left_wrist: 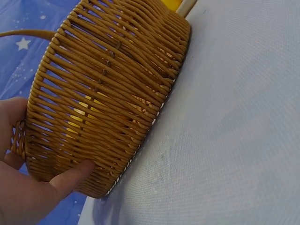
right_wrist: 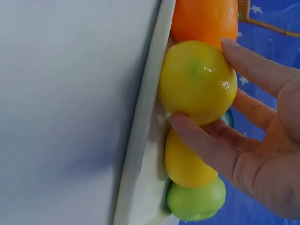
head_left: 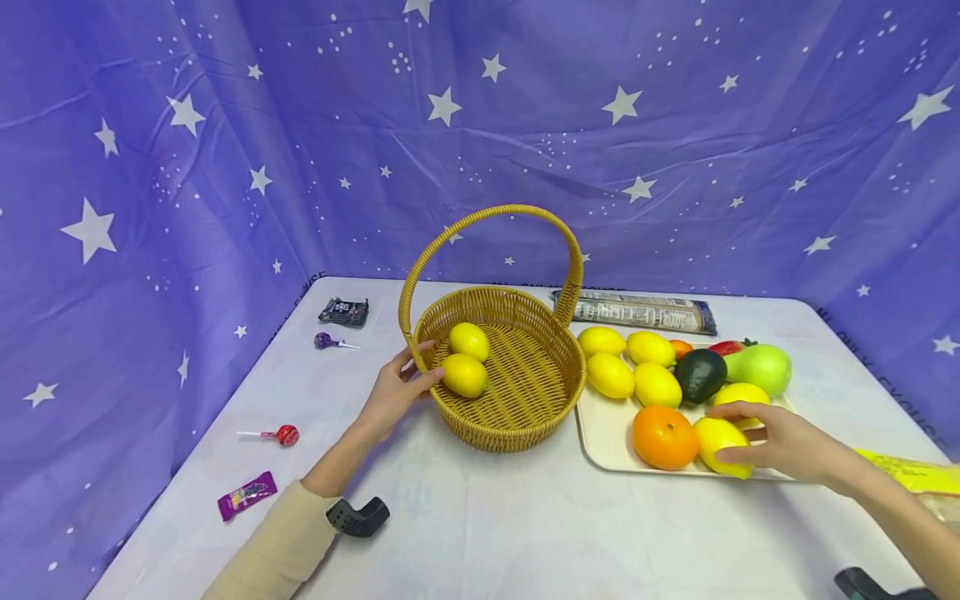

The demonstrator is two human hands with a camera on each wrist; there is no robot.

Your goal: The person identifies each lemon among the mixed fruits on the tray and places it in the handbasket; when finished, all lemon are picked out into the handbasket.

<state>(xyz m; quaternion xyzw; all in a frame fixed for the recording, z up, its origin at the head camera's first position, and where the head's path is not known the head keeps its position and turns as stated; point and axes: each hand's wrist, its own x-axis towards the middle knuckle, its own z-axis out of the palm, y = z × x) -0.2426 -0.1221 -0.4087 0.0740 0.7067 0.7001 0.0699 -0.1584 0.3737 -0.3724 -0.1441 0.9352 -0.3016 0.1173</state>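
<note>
My left hand [head_left: 393, 393] grips the left side of a round wicker basket [head_left: 517, 437] at the foot of its tall handle. In the left wrist view, the basket's woven wall [left_wrist: 112, 93] fills much of the picture, with a fingertip pressed against it. Two lemons [head_left: 465, 375] lie inside on the left. Over the front of a cream tray [head_left: 615, 458], my right hand [head_left: 783, 442] holds a lemon [head_left: 722, 446] between thumb and fingers. The right wrist view shows that lemon [right_wrist: 197, 82] beside the tray's edge, touching or nearly touching an orange [right_wrist: 205, 19].
Several more lemons [head_left: 610, 375], an avocado [head_left: 701, 377] and a green pear [head_left: 761, 369] share the tray. Behind it lies a long dark package [head_left: 645, 312]. Wrapped sweets, including a red lollipop [head_left: 287, 435] and a purple packet [head_left: 247, 497], lie at left. A yellow package [head_left: 911, 473] is at far right.
</note>
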